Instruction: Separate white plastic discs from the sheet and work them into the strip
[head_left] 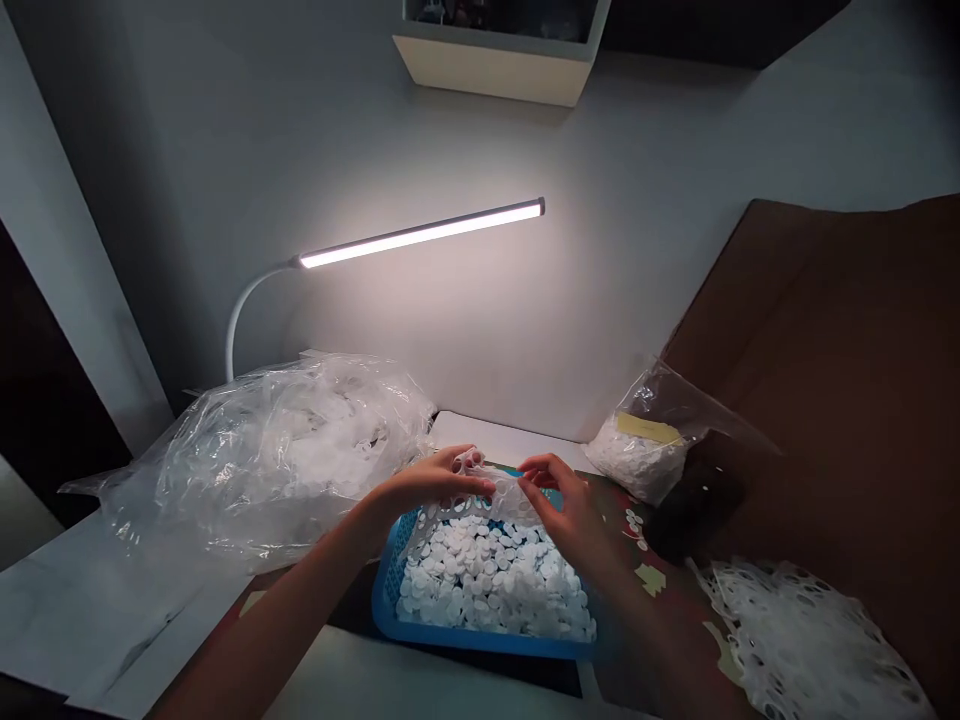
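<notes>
Above the far side of a blue plastic basket [480,643], my two hands hold a thin white sheet punched with round holes [510,497]. My left hand [442,475] is closed on the sheet's left part, with thumb and fingers around it. My right hand [559,495] pinches its upper right edge between thumb and fingertips. Many small white discs [487,580] fill the basket below. The sheet hangs down toward the discs, and part of it is hidden behind my right hand.
A large clear plastic bag of white material [300,440] lies at the left, under a lit lamp [420,235]. A smaller bag with a yellow label [645,455] stands at the back right. Punched white sheets [817,640] are heaped at the right, beside brown cardboard [840,400].
</notes>
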